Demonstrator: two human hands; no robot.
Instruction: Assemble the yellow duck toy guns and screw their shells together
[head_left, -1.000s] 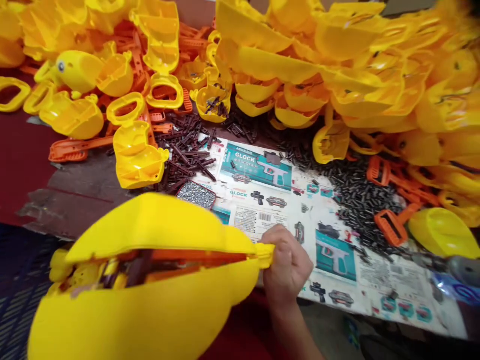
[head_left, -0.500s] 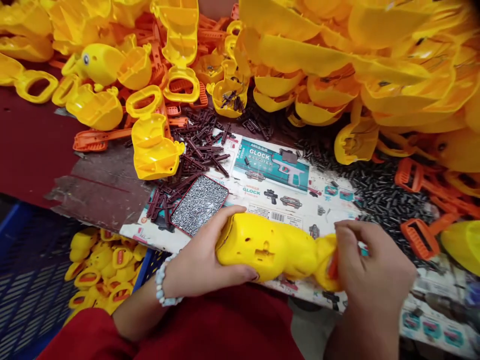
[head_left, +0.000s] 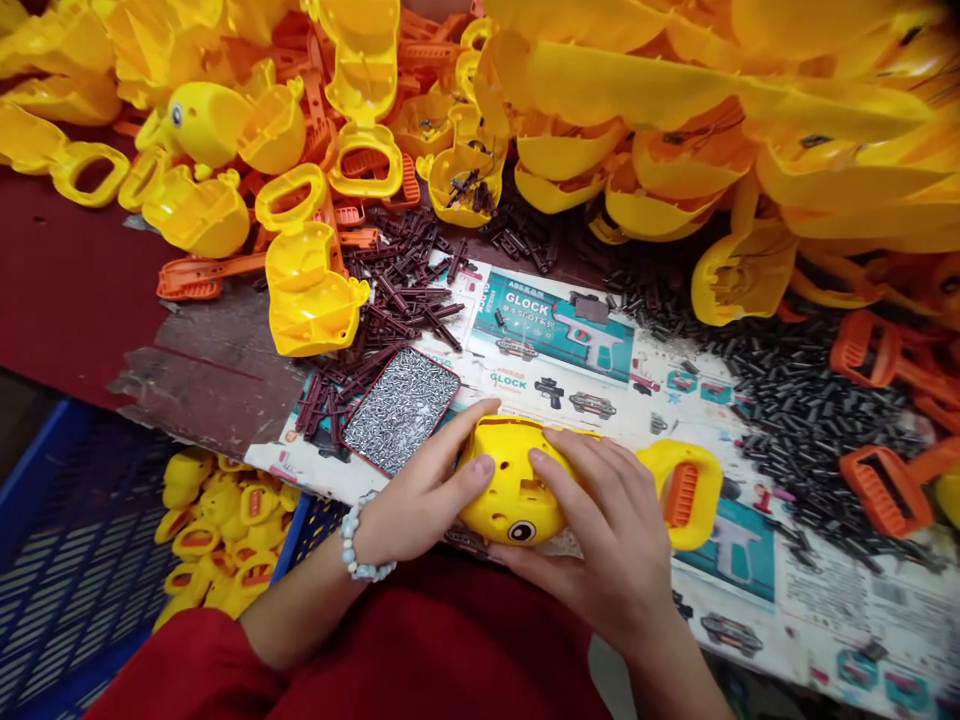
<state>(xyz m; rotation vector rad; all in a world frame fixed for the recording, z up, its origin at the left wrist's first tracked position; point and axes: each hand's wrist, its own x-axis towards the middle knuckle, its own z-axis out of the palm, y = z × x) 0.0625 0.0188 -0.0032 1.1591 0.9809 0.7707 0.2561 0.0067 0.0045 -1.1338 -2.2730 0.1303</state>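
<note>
We've got both hands on a yellow toy (head_left: 517, 480) lying at the near edge of the surface (head_left: 75, 290), on top of a printed sheet (head_left: 810, 580). Our left hand (head_left: 420, 490) is curled around its round left end, fingers wrapped over the top and thumb underneath, so it's closed on the toy. Our right hand (head_left: 607, 540) lies over the middle, fingers spread and bent down across the shell, palm pressing on it, also gripping the toy. The toy's loop handle (head_left: 686, 490) sticks out to the right of our right hand, with an orange trigger (head_left: 681, 494) showing inside the loop. A small round eye faces us on the near side.

Just left of the toy there's a flat tray of screws (head_left: 400, 408), touching or almost touching our left fingertips. Behind that is a scatter of dark brown pins (head_left: 397, 300), and farther right a big spread of black pins (head_left: 780, 390). A huge pile of yellow shells (head_left: 675, 120) fills the back, with orange triggers (head_left: 885, 480) loose at the right. One open shell (head_left: 307, 295) sits alone behind the tray.

Down left, below the surface, a blue crate (head_left: 67, 560) holds finished toys (head_left: 217, 530).
</note>
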